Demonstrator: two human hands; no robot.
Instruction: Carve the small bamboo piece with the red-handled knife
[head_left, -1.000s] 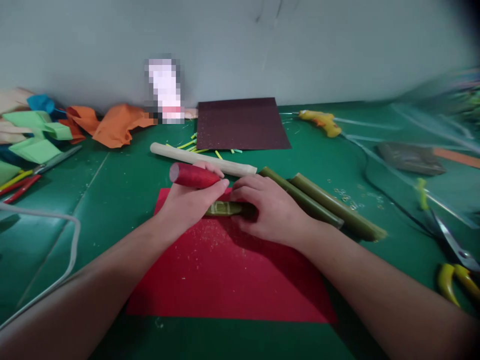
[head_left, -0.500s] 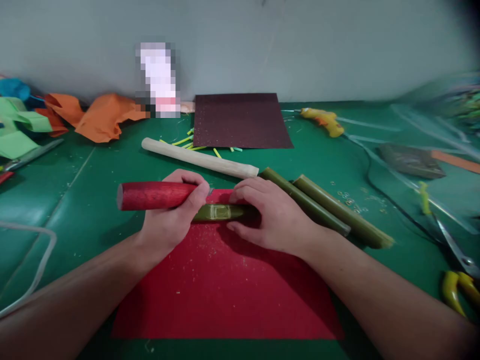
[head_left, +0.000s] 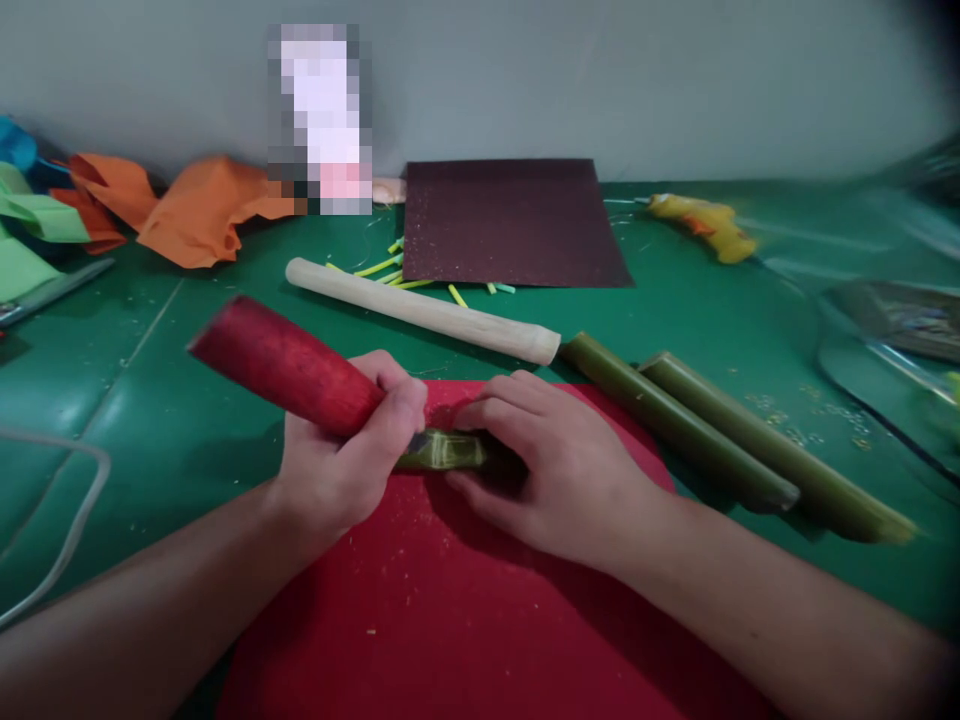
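Observation:
My left hand (head_left: 341, 465) is closed round the thick red wooden handle (head_left: 289, 365) of a carving tool. Its dark metal end shows only a little past my fingers, over a short green bamboo piece (head_left: 446, 452). A rectangular outline with pale scraped lines marks the bamboo's upper face. My right hand (head_left: 551, 465) grips the bamboo's right end, which my fingers partly hide. Both hands are above a red sheet (head_left: 480, 620) strewn with tiny pale shavings.
Beyond my hands lie a pale wooden stick (head_left: 427, 312) and two green bamboo lengths, the nearer (head_left: 675, 420) and the farther (head_left: 780, 450). A dark brown sheet (head_left: 510, 225), a yellow glue gun (head_left: 705, 228) and crumpled orange paper (head_left: 199, 215) are along the wall. A pale cord (head_left: 94, 500) curves at left.
The tool's handle has tipped from nearly level to slanted, its butt end now higher and farther left. My head view has shifted slightly. My right hand still holds the bamboo.

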